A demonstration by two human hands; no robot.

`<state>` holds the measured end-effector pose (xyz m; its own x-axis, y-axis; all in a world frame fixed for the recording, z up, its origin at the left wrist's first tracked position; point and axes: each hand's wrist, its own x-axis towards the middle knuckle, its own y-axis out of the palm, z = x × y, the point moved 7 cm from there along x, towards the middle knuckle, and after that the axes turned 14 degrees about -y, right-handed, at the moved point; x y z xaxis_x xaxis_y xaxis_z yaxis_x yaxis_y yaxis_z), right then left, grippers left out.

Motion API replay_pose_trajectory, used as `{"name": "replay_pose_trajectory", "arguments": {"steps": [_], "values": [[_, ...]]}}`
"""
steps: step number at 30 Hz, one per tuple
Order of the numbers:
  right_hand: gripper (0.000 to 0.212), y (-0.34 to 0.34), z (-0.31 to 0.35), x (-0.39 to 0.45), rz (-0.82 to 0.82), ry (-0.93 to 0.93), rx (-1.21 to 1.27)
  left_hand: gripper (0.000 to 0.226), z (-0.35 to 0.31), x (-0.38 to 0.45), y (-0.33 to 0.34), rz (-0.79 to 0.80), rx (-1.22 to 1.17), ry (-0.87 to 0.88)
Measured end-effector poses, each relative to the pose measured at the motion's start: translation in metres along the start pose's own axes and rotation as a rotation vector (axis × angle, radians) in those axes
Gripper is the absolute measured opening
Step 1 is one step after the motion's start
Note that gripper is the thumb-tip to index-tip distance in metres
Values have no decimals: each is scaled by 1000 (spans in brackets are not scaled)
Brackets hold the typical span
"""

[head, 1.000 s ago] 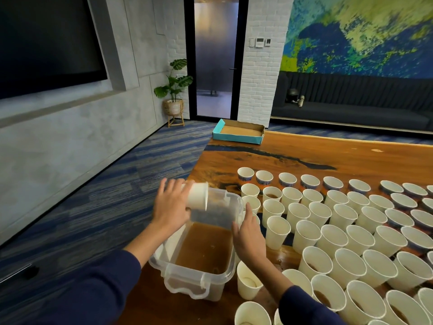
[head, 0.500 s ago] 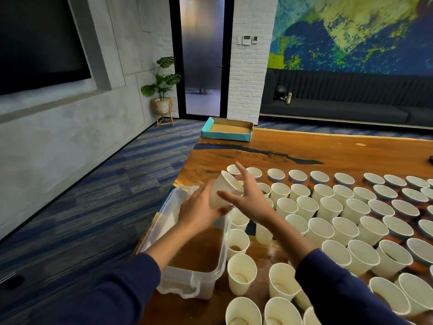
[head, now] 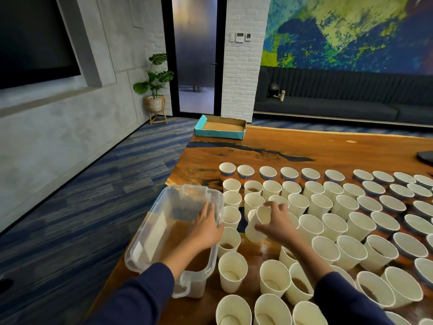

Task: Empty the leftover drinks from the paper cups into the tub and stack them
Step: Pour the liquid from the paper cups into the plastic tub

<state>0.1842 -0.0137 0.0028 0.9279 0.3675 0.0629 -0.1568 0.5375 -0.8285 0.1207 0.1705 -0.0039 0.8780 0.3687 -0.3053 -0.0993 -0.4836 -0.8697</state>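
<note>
A clear plastic tub (head: 150, 233) holding brown liquid stands at the table's left edge. My left hand (head: 206, 228) lies over its right rim with the fingers stretched out, holding nothing. My right hand (head: 277, 222) grips a white paper cup (head: 255, 225) tilted on its side, its mouth facing up and to the right, just right of the tub and low over the table. Rows of white paper cups (head: 321, 205) fill the table to the right; several near the front (head: 232, 274) hold brown dregs.
A teal cardboard tray (head: 220, 130) sits at the far left end of the wooden table (head: 304, 146). The table's left edge drops to blue carpet (head: 82, 207). A dark sofa (head: 339, 106) runs along the far wall, a potted plant (head: 155, 90) beside the door.
The cup, tipped over the tub by my left hand, passed to my right hand and moved right and down, off the tub. My left hand let go and settled on the tub's rim.
</note>
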Motion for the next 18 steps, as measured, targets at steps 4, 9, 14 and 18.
{"name": "replay_pose_trajectory", "arguments": {"steps": [4, 9, 14, 18], "values": [[80, 27, -21, -13, 63, 30, -130, 57, 4, -4, 11, -36, 52, 27], [74, 51, -30, -22, 135, -4, -298, 53, 5, -6, 13, -105, 61, 49], [81, 67, -35, -25, 181, 27, -339, 54, 5, -3, 15, -117, 65, 74], [85, 62, -24, -18, 130, 55, -352, 54, 6, -1, 16, -124, 62, 78]]}}
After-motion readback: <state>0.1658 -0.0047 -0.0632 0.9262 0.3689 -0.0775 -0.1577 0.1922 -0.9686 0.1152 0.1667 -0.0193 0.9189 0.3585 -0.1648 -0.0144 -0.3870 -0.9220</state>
